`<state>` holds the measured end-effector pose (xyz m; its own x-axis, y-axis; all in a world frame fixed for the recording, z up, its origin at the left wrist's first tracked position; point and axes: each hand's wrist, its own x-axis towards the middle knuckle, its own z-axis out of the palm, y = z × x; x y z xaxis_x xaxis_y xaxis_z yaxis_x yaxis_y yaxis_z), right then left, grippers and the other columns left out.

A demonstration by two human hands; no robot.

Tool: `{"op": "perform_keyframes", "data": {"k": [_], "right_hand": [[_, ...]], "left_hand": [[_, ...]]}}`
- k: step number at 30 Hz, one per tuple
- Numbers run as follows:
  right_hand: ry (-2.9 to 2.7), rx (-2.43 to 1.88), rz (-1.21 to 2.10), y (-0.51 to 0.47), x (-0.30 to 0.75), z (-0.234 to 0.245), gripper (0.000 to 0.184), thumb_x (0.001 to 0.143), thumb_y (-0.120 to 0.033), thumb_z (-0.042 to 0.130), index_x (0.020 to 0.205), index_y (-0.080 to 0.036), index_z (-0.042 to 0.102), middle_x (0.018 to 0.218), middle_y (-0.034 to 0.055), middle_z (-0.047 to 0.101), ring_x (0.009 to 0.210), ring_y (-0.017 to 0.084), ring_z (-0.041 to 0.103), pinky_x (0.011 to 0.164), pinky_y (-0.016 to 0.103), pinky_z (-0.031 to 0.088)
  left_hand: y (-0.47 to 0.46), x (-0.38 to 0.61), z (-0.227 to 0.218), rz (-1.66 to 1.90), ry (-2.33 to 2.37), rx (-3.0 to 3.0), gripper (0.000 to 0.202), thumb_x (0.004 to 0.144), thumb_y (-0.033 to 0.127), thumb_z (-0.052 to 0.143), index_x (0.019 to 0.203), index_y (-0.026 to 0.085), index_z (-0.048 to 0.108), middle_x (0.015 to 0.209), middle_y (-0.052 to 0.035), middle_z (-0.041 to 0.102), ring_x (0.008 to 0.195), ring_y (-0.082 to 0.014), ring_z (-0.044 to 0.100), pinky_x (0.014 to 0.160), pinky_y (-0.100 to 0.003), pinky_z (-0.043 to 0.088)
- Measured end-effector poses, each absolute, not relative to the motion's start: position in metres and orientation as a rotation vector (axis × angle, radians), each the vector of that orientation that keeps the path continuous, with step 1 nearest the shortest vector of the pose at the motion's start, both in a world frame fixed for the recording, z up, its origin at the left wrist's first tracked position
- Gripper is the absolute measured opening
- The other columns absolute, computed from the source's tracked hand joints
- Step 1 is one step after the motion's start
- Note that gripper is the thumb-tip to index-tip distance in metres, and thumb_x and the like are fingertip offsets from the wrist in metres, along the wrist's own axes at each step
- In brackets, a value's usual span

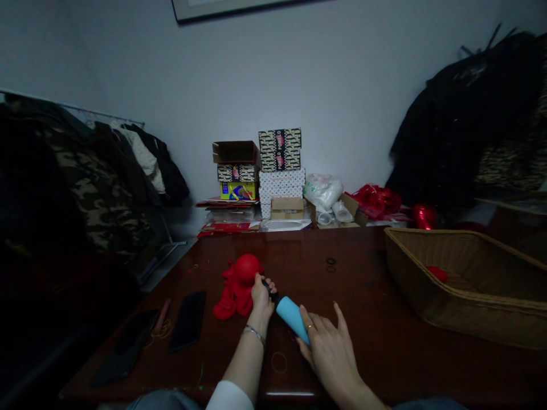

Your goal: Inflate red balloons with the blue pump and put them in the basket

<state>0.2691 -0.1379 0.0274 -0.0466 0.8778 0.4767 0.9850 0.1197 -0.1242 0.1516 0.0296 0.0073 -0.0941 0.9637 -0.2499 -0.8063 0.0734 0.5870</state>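
Note:
A partly inflated red balloon [245, 269] lies on the dark wooden table [363, 285], with more limp red balloons [231, 299] heaped under it. My left hand [261, 297] pinches the balloon's neck onto the black nozzle of a light blue hand pump [290, 314]. Its fingers are closed around that joint. My right hand [327, 340] grips the rear end of the pump, with the fingers partly spread over the handle.
Two dark phones [188, 320] and a pink pen [161, 316] lie at the left. A wicker basket [470, 285] with a red balloon [436, 273] stands at the right. Stacked boxes [280, 171], bags and red items line the wall. Clothes hang on both sides.

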Motion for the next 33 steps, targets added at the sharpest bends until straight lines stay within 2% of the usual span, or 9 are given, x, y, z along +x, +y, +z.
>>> {"op": "perform_keyframes", "data": {"k": [5, 13, 23, 33], "right_hand": [[-1.961, -1.719, -0.346, -0.154, 0.284, 0.022, 0.050, 0.076, -0.029, 0.063, 0.125, -0.021, 0.051, 0.102, 0.0042, 0.069, 0.094, 0.019, 0.062, 0.111, 0.050, 0.009], [-1.958, -1.588, -0.495, -0.171, 0.301, 0.017, 0.049, 0.078, -0.032, 0.058, 0.125, -0.021, 0.049, 0.103, 0.0034, 0.069, 0.098, 0.021, 0.062, 0.111, 0.050, 0.006], [-1.937, -1.718, -0.428, -0.158, 0.289, 0.025, 0.043, 0.079, -0.029, 0.057, 0.121, -0.021, 0.054, 0.103, 0.0067, 0.069, 0.102, 0.022, 0.060, 0.110, 0.052, 0.010], [-1.952, -1.840, -0.357, -0.130, 0.267, 0.031, 0.049, 0.077, -0.033, 0.062, 0.122, -0.015, 0.055, 0.104, 0.0104, 0.068, 0.106, 0.025, 0.057, 0.110, 0.053, 0.010]], "left_hand": [[0.037, 0.139, 0.013, 1.561, 0.785, 0.277, 0.024, 0.093, 0.029, 0.042, 0.071, 0.018, 0.040, 0.051, 0.0061, 0.038, 0.036, -0.0044, 0.036, 0.033, -0.013, 0.024], [0.045, 0.129, 0.019, 1.576, 0.726, 0.277, 0.023, 0.090, 0.030, 0.048, 0.072, 0.018, 0.040, 0.053, 0.0063, 0.037, 0.036, -0.0046, 0.036, 0.033, -0.013, 0.024], [0.028, 0.149, 0.015, 1.517, 0.683, 0.287, 0.024, 0.092, 0.031, 0.043, 0.072, 0.018, 0.040, 0.052, 0.0057, 0.037, 0.037, -0.0046, 0.034, 0.034, -0.014, 0.024], [0.014, 0.163, 0.010, 1.477, 0.731, 0.330, 0.029, 0.086, 0.040, 0.053, 0.071, 0.019, 0.041, 0.051, 0.0060, 0.039, 0.038, -0.0060, 0.037, 0.036, -0.016, 0.030]]}}
